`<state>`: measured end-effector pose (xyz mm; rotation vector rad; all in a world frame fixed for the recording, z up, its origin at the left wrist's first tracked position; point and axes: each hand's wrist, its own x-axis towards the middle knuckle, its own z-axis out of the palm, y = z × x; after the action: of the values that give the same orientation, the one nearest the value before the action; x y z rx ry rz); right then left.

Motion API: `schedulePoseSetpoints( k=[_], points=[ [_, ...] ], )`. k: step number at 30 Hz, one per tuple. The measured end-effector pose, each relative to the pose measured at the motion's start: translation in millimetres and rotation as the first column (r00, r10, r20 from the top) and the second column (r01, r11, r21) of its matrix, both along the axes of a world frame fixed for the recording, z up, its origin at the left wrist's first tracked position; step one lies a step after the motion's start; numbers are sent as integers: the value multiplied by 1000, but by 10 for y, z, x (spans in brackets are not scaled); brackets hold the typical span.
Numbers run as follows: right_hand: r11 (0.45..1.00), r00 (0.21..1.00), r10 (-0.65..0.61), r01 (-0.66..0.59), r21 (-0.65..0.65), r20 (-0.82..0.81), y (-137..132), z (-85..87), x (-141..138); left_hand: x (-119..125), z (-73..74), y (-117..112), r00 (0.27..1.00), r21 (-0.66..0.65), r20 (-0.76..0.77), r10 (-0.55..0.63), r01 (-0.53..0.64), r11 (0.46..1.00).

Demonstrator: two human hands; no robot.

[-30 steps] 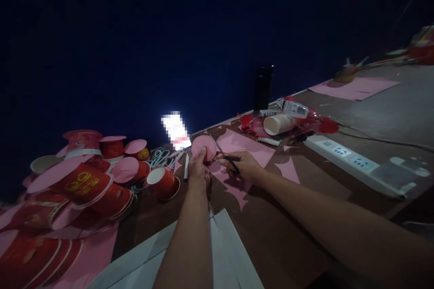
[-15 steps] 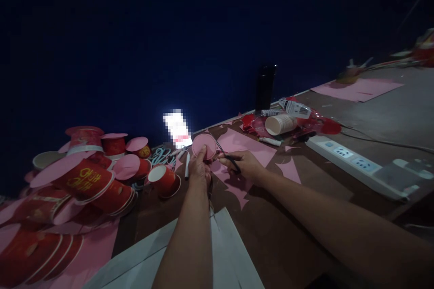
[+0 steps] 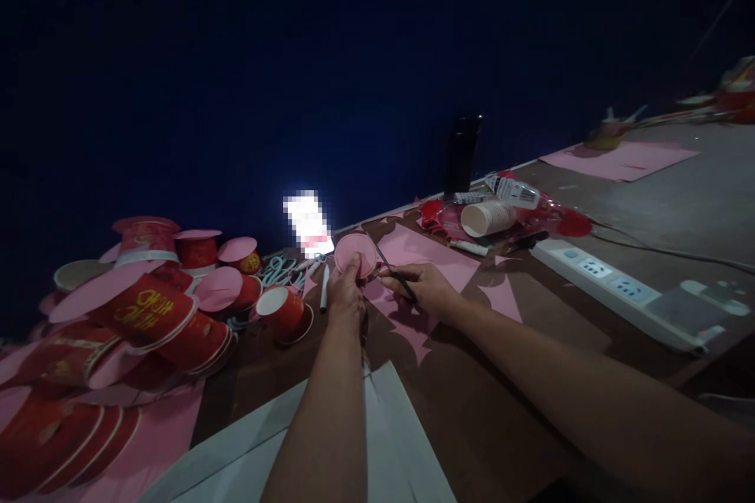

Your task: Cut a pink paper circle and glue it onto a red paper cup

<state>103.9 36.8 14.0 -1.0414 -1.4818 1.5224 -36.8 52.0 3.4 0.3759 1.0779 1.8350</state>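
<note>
My left hand (image 3: 347, 292) pinches a round pink paper disc (image 3: 352, 249), its thumb lying on the face of the disc. In my right hand (image 3: 425, 289) is a pair of scissors (image 3: 402, 281) with dark handles. Their blades point up and left, along the right edge of the disc. Pink paper offcuts (image 3: 406, 322) with curved edges lie under and beside my hands. A larger pink sheet (image 3: 451, 259) lies just behind the right hand. To the left of my left hand are a white marker (image 3: 324, 288) and a tilted red paper cup (image 3: 281, 313).
Several red paper cups (image 3: 159, 306) with pink discs on them are heaped at the left. A glowing phone (image 3: 310, 224) stands at the back. At the right are a white power strip (image 3: 619, 291), stacked cups (image 3: 487, 218) and a cable (image 3: 666, 251). White sheets (image 3: 389, 440) lie in front.
Hands, disc and scissors keep almost the same position. The view has shifted very slightly.
</note>
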Motion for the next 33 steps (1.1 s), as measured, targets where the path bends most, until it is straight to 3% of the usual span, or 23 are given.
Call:
schedulePoseSetpoints(
  k=[7,16,24,33],
  points=[
    [999,999,-40,39,-16,-31,20,29,13,-1,-90,13,992,90,-119,-31,42,995],
    [999,1000,-26,26,22,-3,-3,67,21,38,38,-46,999,56,-49,-7,10,998],
    [1000,1000,-3,2,31,20,52,-35,26,36,37,-39,998,49,-63,15,-12,999],
    [1000,1000,-13,12,28,16,36,-10,36,40,22,-39,994,60,-106,-2,8,998]
  ],
)
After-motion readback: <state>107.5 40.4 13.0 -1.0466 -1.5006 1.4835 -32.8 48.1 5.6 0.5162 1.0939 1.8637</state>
